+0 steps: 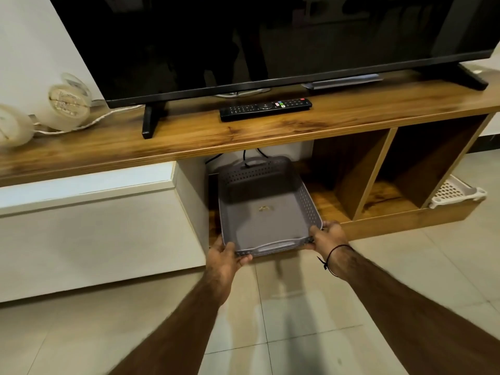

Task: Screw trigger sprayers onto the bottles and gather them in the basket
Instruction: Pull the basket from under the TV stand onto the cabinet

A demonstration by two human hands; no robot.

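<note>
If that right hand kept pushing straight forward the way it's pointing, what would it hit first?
Likely nothing soon: the right hand grips the grey basket at its near corner, pointing into the open shelf bay. The back wall comes first, though depth is unclear.

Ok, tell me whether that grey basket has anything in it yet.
Empty of bottles. The grey basket shows a bare floor, apart from one small mark I cannot identify. Left hand and right hand grip its near corners.

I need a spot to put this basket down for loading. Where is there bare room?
Free: the floor tiles below the grey basket held by the left hand and right hand; the wooden top right of the remote; two open cubbies. Crowded: the top's left end, with lamps, cord and TV foot.
</note>
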